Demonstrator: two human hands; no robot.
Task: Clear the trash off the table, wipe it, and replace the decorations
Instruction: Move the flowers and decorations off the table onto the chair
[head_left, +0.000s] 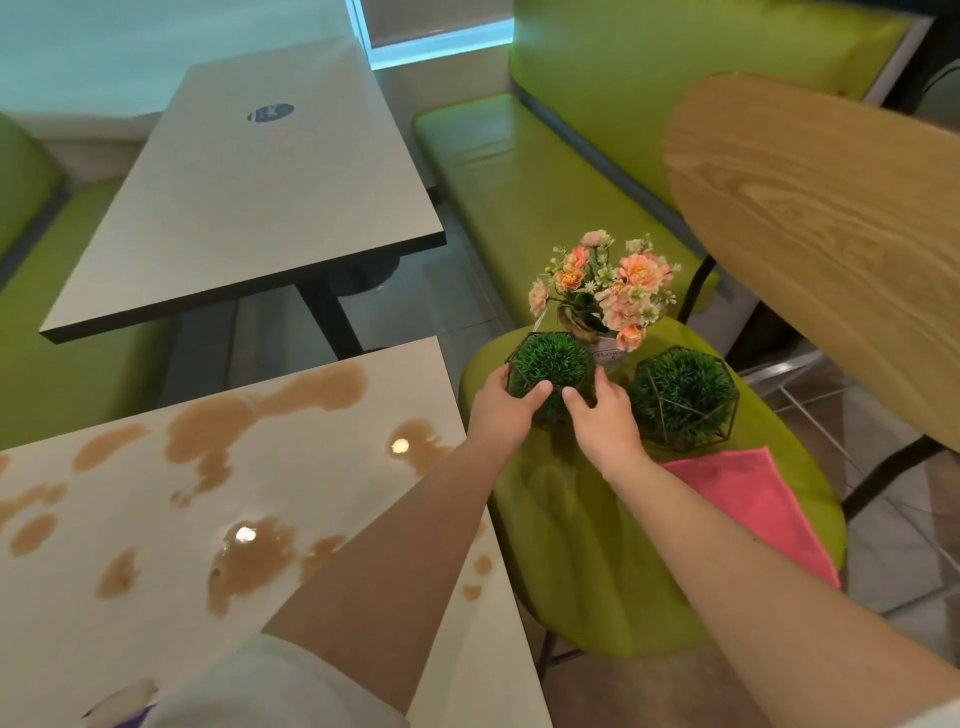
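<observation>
Decorations sit together on a green chair seat (571, 545) beside the tabletop (156, 597), which is blotched with brown spills (249, 561). Both hands close around one wire-framed grass ball (551, 370), left hand (506, 410) and right hand (605, 423) each with grip curled on its sides. A second grass ball (683, 397), flower pot (608, 296) and pink cloth (753, 499) lie near.

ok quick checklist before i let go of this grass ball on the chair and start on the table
1. Grass ball held by left hand and right hand: ok.
2. Ball fully resting on the chair seat: cannot tell.
3. Clear of second grass ball and flower pot: ok, though the pot is close behind.
4. Pink cloth within reach on the seat: ok.
5. Table wiped: not ok, brown spills remain.
6. Trash cleared: cannot tell, something sits at the near edge.
</observation>
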